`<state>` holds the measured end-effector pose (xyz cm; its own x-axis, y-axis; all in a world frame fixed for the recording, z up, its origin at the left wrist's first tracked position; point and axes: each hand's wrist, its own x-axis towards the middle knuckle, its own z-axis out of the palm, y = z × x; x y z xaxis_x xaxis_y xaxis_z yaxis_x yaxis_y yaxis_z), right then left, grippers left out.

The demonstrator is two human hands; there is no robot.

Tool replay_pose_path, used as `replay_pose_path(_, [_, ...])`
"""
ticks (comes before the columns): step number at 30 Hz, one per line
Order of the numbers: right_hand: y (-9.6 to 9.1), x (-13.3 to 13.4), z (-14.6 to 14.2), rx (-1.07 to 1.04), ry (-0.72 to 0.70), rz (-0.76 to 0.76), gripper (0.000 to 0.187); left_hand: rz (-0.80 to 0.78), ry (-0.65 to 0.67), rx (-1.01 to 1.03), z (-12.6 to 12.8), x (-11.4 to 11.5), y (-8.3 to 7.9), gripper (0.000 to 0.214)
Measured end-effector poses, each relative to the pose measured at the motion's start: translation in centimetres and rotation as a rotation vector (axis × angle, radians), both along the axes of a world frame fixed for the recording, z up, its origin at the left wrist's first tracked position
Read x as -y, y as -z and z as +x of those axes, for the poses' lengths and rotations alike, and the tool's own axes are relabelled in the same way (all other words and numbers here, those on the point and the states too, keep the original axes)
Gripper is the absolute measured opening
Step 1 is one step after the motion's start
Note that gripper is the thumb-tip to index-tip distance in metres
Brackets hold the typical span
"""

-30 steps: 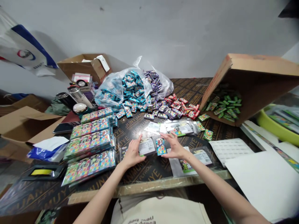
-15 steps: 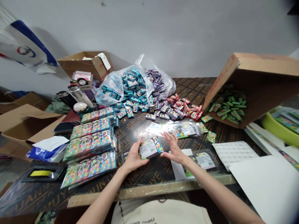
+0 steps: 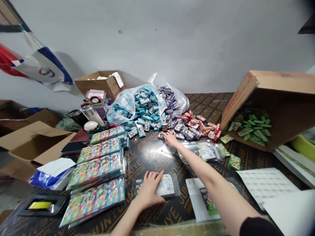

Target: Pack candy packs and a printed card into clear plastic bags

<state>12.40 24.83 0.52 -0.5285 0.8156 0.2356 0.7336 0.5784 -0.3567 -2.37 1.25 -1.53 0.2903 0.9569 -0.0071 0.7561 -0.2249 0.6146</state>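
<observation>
My left hand (image 3: 149, 190) lies over a flat clear packet (image 3: 166, 186) with a white printed label, fingers spread and thumb apart, not gripping it. Reaching forward, my right hand (image 3: 170, 139) has its outstretched fingers at the near edge of the pile of small purple boxes (image 3: 188, 133); its fingertips touch or nearly touch a box there. Small blue boxes (image 3: 147, 126) spread to its left, and small red boxes (image 3: 194, 123) to its right. Beneath the right wrist are more labelled clear packets (image 3: 206, 152).
Stacks of filled colourful packs (image 3: 98, 167) stand on the left. Clear bags (image 3: 123, 105) of blue and purple boxes lie at the back. A tipped carton (image 3: 236, 101) holds green boxes at right. White sheets (image 3: 268, 183), bottles (image 3: 91, 113) and a tape dispenser (image 3: 41, 205) surround the work area.
My right hand has moved forward from beside the packet to the purple boxes. My left hand has shifted onto the packet, which now lies flat. The view has tilted up.
</observation>
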Motion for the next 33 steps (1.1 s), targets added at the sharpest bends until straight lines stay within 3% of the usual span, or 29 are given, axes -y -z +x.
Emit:
replay_pose_path(3, [-0.1,2.0,-0.8,-0.019,-0.030,-0.003,0.054,-0.048,-0.277,0.359,0.2,-1.3,-0.8,0.071])
replay_pose_path(6, [-0.3,7.6,-0.4,-0.174,-0.133,-0.042,0.068,-0.219,-0.579,0.896,0.6,-3.0,-1.9,0.054])
replay_pose_path(8, [-1.0,11.9,0.8,-0.302,-0.212,-0.100,0.073,-0.385,-0.621,1.131,1.1,-3.8,-2.5,0.048])
replay_pose_path(10, [-2.0,15.3,2.4,-0.329,-0.242,-0.142,0.083,-0.516,-0.564,1.194,1.7,-4.0,-2.8,0.042])
replay_pose_path(13, [-3.7,18.0,5.2,-0.294,-0.308,-0.196,0.091,-0.631,-0.445,1.139,2.8,-3.4,-3.2,0.033])
replay_pose_path(17, [-4.2,19.0,8.2,-0.302,-0.356,-0.232,0.081,-0.691,-0.326,1.038,3.9,-2.2,-3.5,0.034])
replay_pose_path(19, [-3.4,19.2,9.4,-0.300,-0.277,-0.175,0.077,-0.525,-0.289,0.869,3.7,-1.5,-3.3,0.046])
replay_pose_path(22, [-1.5,19.5,11.0,-0.266,-0.125,-0.085,0.076,-0.096,-0.115,0.325,2.6,-0.4,-2.3,0.085])
replay_pose_path(25, [0.4,20.0,11.7,-0.225,-0.099,-0.073,0.078,0.067,0.035,-0.075,1.7,0.6,-1.0,0.104])
replay_pose_path(27, [1.0,20.4,11.7,-0.222,-0.133,-0.104,0.079,0.101,0.043,-0.132,1.5,1.0,-0.7,0.105])
replay_pose_path(33, [0.8,20.6,10.7,-0.317,-0.256,-0.226,0.091,0.122,0.082,-0.015,1.4,1.3,-1.5,0.101])
